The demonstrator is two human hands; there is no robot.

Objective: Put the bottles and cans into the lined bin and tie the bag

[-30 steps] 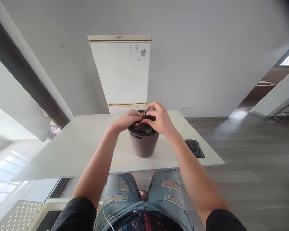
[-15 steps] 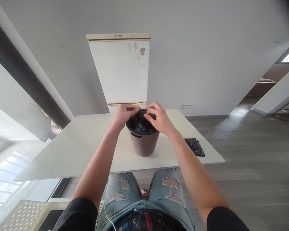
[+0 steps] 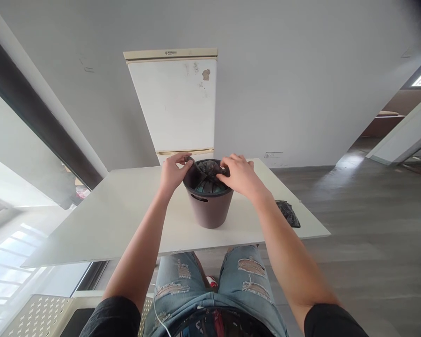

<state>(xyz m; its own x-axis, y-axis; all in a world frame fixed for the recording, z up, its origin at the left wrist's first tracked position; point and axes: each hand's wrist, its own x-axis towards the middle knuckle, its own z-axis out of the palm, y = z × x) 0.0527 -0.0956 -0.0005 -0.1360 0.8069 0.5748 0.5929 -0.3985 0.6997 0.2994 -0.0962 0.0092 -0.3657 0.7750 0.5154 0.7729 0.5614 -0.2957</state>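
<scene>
A brownish-purple trash can (image 3: pixel 211 211) with a dark rim and a slot handle stands upright on the white table. Inside it sits a black garbage bag (image 3: pixel 210 180), its top gathered and twisted into a knot at the middle. My left hand (image 3: pixel 173 172) is at the can's left rim, thumb and fingers pinched on one twisted end of the bag. Over the right rim, my right hand (image 3: pixel 239 174) has its fingers closed on the other end. What lies within the bag is hidden.
Another black plastic bag (image 3: pixel 288 214), folded flat, lies on the right part of the white table (image 3: pixel 126 210). A white refrigerator (image 3: pixel 175 107) stands against the grey wall behind. Lower left is a perforated cream-coloured surface (image 3: pixel 38 313). Grey floor extends to the right.
My hands have moved apart, the left one leftward and the right one rightward. The bag's ends are pulled outward, and its top now shows drawn together into a knot.
</scene>
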